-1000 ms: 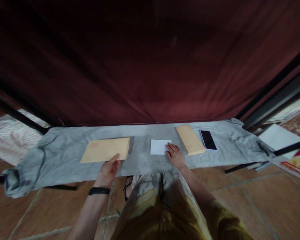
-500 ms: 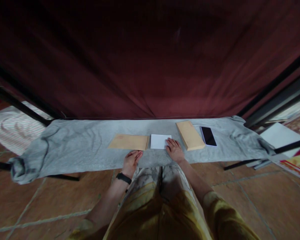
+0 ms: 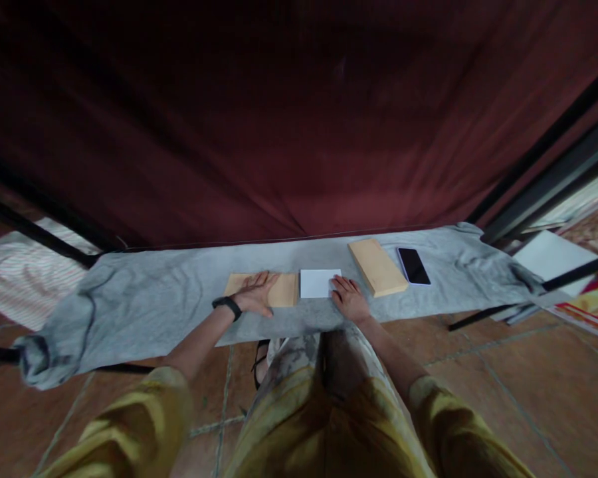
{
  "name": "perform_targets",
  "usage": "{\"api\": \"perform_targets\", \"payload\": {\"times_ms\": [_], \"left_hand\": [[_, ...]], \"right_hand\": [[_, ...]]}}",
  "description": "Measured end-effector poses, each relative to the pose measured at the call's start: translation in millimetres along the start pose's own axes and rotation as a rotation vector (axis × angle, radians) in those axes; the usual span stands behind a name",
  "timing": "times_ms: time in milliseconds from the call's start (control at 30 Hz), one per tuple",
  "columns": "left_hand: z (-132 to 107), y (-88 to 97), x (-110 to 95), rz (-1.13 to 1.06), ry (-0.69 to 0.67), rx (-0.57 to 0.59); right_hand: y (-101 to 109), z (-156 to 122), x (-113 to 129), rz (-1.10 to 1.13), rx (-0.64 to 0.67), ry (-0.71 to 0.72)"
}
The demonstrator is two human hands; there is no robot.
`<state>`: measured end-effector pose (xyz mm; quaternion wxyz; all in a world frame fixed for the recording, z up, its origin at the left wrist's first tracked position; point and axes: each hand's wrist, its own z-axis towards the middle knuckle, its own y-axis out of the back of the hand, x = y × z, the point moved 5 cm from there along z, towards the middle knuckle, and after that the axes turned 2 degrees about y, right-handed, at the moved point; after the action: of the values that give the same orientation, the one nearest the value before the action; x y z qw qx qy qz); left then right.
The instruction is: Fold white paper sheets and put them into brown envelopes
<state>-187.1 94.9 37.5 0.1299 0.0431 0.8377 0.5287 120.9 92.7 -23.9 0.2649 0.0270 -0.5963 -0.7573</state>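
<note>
My left hand lies with fingers spread on a brown paper envelope at the left, and a dark band circles that wrist. Under the fingertips of my right hand is the right end of a small white paper stack or card; the hand is flat and its fingers are stretched out. A narrow gap separates the white paper from the envelope. To the right of my right hand, a thick stack of brown envelopes lies at a slant.
A phone with a dark screen lies right of the envelope stack. Grey cloth covers the narrow bench. Behind it hangs a dark red curtain. Black metal bars rise at both sides, and a striped cloth is at far left.
My left hand has moved from the envelope's near edge up and left onto its top, with the fingers now spread. My right hand stays at the white paper. The view has tilted slightly.
</note>
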Motion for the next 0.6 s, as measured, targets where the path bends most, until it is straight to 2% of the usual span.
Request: {"api": "perform_targets", "payload": {"times_ms": [100,233,400,600], "left_hand": [[18,2.2,0,0.068,-0.058,0.068],[30,0.1,-8,0.090,-0.151,0.022],[29,5.7,-13,0.091,-0.126,0.009],[17,8.9,-21,0.094,-0.106,-0.020]], "right_hand": [[0,-1,0,0.005,-0.007,-0.006],[0,-2,0,0.020,-0.012,-0.009],[1,-2,-1,0.034,0.000,-0.012],[-1,-1,-2,0.047,0.002,-0.010]]}}
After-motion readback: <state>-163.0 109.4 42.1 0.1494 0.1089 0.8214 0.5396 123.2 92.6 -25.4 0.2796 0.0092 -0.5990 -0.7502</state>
